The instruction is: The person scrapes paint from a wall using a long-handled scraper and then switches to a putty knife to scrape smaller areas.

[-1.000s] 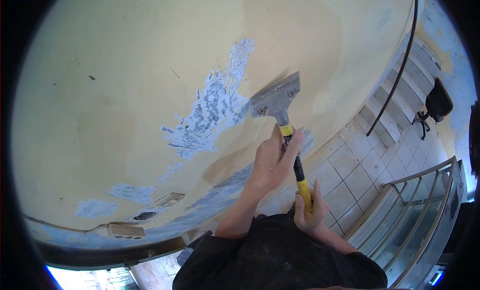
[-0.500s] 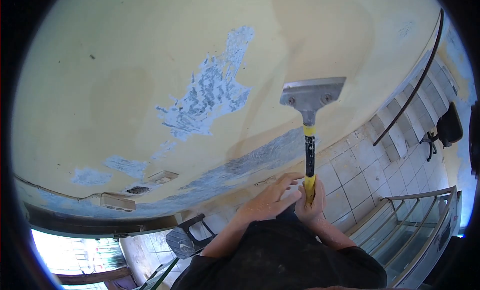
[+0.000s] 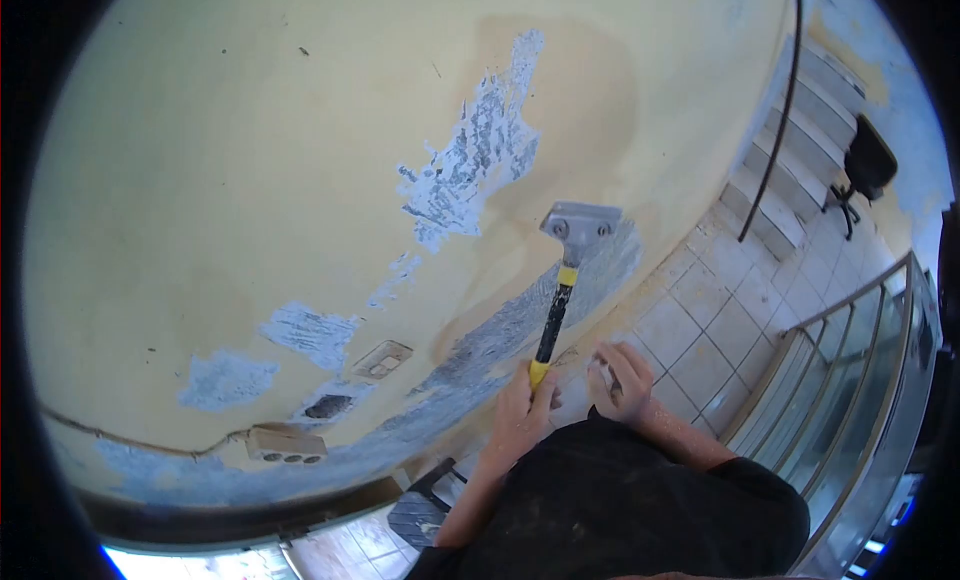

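Observation:
A long-handled wall scraper (image 3: 556, 305) with a wide metal head and a black-and-yellow handle stands in front of the wall, head uppermost. My left hand (image 3: 520, 410) is wrapped round the yellow lower end of its handle. To the right, my right hand (image 3: 628, 385) is apart from the handle, with its fingers curled in loosely and nothing visible in them. Behind the scraper, the cream-painted wall (image 3: 250, 180) has bare patches (image 3: 480, 145) where grey-blue shows through. A long scraped strip (image 3: 510, 325) runs along its lower part.
A socket block (image 3: 285, 444) on a cable and an open wall hole (image 3: 328, 407) are at lower left. A glass-and-metal frame (image 3: 850, 380) stands at right. Beyond the tiled floor (image 3: 705, 325) are steps (image 3: 790, 170), a dark rail (image 3: 778, 130) and an office chair (image 3: 868, 165).
My right hand has let go of the scraper, and my left hand has taken its handle. The scraper has shifted left and its head has turned. The view has swung, too.

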`<state>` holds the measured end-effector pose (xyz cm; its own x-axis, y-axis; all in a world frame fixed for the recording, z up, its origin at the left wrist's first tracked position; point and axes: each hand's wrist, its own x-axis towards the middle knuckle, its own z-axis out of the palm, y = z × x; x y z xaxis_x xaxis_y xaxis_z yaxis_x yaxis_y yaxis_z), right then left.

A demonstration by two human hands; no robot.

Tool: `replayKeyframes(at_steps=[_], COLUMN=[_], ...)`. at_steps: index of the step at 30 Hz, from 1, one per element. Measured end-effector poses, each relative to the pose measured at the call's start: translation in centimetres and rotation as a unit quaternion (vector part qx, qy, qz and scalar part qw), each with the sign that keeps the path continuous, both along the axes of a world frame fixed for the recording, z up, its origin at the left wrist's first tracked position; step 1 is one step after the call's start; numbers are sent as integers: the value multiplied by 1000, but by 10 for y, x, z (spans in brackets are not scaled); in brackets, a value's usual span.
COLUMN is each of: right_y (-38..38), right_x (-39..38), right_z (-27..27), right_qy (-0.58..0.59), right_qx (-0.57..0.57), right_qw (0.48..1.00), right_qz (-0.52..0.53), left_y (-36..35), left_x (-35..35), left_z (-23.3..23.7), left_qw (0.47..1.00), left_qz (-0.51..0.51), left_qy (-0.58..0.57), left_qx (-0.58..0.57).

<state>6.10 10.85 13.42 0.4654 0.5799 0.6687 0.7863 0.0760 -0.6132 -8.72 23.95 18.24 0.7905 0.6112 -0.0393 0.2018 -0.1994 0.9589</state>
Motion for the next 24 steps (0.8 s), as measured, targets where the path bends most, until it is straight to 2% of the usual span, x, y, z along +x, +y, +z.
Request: replayKeyframes(at_steps=[1,2,3,4,6,7,10,16,21,24], right_y=[8,20,31,38,51,57,72,91,115,123], right_x=[-10,-16,-21,-25,-30,-33,-41,-25,8,28], right_z=[3,10,15,21,32,35,44,62,66,72], right_qy=[2,-16,-33,-31,-110,-108,-126,-154,-163,-172], right_qx=[2,14,25,24,2,-1,24,69,116,130], right_qw=[1000,996,987,986,973,972,970,961,971,970], right_qz=[-13,-84,-154,-165,-201,-209,-207,-218,-128,-112], left_y=[6,9,12,15,13,12,12,14,7,4], left_x=[-15,-29,-43,-54,-70,-77,-93,-103,-84,-69], left_z=[5,6,6,6,16,19,15,29,44,64], left_qw=[998,998,992,983,980,978,970,973,973,973], left_qz=[3,-9,-16,-22,-34,-33,-10,-12,17,29], left_qy=[48,50,71,90,99,107,72,108,131,172], left_qx=[39,40,99,157,168,177,231,205,187,149])
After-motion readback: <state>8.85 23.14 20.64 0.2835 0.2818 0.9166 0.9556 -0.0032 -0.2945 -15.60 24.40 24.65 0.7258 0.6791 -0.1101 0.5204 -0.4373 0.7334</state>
